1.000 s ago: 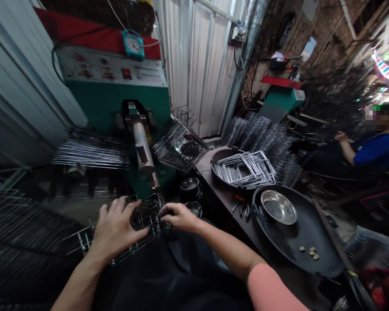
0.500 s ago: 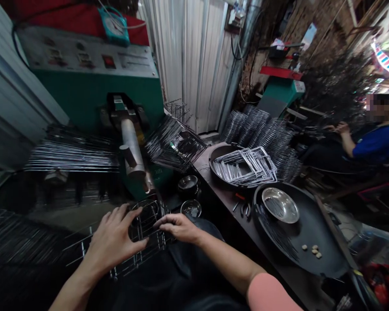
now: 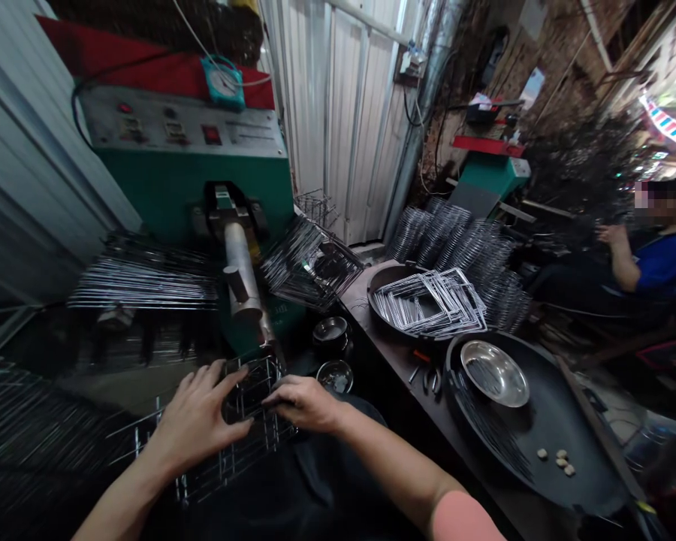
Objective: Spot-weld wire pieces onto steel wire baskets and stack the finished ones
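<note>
A wire rack (image 3: 225, 462) of crossed metal rods lies low in front of me, above my dark apron. My left hand (image 3: 200, 413) is over its left part, thumb and fingers spread wide apart in a curve. At the rack's right side, my right hand (image 3: 307, 403) has its fingers pinched together on the wires; the exact contact is partly hidden. Just beyond both hands is the tip of a metal machine arm (image 3: 243, 270), which comes out of a green machine (image 3: 163, 180). The rack's far end is close below that tip.
To the right, a bench (image 3: 366, 300) bears a round pan of rectangular wire frames (image 3: 433, 300), pliers (image 3: 435, 381) and a large black tray (image 3: 568, 421) with a steel bowl (image 3: 494, 373). Small bowls (image 3: 335, 376) stand near my knee. Stacked wire racks (image 3: 146, 278) flank the machine. A co-worker (image 3: 665, 255) sits at right.
The view has tilted and shifted, so the machine and bench appear lower and farther right. My right hand has turned slightly with its fingers more curled; my left hand keeps nearly the same spread shape.
</note>
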{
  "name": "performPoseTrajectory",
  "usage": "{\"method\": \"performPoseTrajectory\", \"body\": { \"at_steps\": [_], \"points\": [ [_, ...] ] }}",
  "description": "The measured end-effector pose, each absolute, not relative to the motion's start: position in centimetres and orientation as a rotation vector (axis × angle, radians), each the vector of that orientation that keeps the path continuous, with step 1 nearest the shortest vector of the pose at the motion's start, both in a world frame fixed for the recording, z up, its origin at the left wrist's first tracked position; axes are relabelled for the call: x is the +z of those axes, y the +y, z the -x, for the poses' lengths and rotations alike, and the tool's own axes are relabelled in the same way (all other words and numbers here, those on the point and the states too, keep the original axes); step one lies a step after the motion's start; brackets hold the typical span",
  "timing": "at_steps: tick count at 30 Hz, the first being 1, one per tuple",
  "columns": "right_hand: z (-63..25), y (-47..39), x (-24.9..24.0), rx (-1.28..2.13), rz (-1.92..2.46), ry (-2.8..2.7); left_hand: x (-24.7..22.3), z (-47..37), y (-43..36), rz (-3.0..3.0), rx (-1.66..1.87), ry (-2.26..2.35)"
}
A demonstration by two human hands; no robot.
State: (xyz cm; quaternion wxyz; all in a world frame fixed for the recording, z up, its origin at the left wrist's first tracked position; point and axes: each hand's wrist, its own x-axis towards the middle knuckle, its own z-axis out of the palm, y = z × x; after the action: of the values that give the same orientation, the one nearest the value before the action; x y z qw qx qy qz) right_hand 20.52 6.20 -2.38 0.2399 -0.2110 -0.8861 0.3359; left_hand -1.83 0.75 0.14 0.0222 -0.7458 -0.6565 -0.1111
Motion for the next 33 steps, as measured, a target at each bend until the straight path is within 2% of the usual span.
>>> {"method": "performPoseTrajectory", "body": {
  "at_steps": [12,24,33],
  "points": [
    [-19.2,8.4,-2.9,0.831,0.526,-2.362,1.3,2.0,2.3,2.304,-0.391,-2.057],
    [-19.3,9.1,-3.4,0.807,0.501,-2.371,2.2,1.1,2.4,2.298,-0.313,-2.149],
    [-17.3,12.2,-2.8,0.750,0.583,-2.353,3.1,1.9,5.5,2.244,-0.247,-2.279]
  ]
}}
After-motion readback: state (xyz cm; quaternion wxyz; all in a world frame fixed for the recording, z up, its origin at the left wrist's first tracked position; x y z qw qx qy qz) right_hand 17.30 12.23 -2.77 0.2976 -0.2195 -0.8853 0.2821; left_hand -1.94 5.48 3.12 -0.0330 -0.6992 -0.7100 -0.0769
